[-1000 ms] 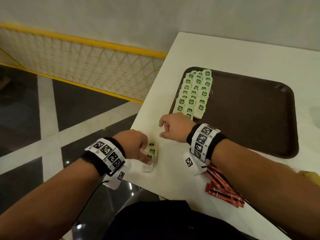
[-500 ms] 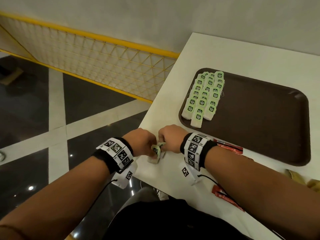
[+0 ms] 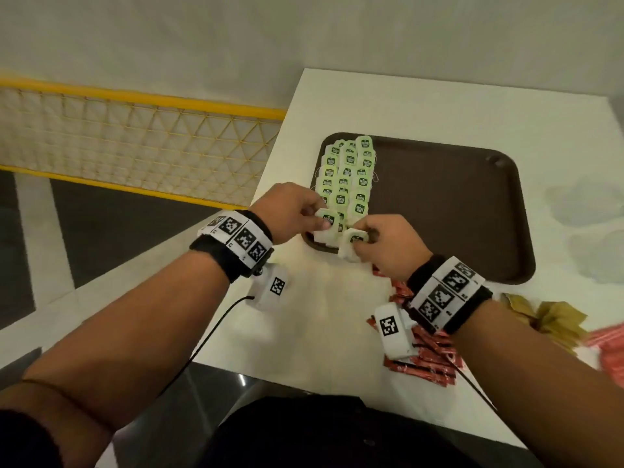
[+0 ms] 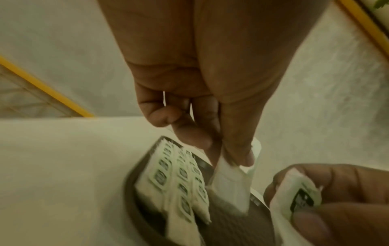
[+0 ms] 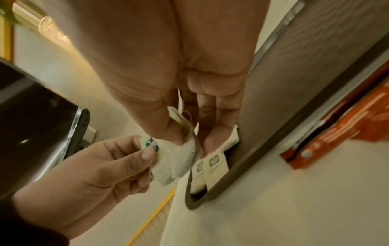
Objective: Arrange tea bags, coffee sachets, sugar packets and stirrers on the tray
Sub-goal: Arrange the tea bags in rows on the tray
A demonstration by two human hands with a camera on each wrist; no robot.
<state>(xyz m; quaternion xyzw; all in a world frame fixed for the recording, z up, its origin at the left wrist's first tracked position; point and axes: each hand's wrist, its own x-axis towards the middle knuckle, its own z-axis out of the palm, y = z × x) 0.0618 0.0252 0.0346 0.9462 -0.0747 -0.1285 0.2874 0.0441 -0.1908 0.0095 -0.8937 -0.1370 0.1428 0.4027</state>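
A brown tray lies on the white table, with several green-tagged tea bags in rows at its left end. My left hand pinches one tea bag over the tray's near-left corner. Beside it, my right hand grips another tea bag at the tray's near rim. The left wrist view shows the left hand's bag hanging just above the tray floor, next to the laid rows. In the right wrist view my thumb and fingers hold the bag close to the left hand.
Red sachets lie on the table under my right wrist. Yellow-brown packets and more red ones sit at the right. The table's edge runs close on the left, with a yellow railing beyond it. The tray's right part is bare.
Both hands picked tea bags up from the table's near-left edge and carried them forward to the tray's near-left corner. The head view has shifted too.
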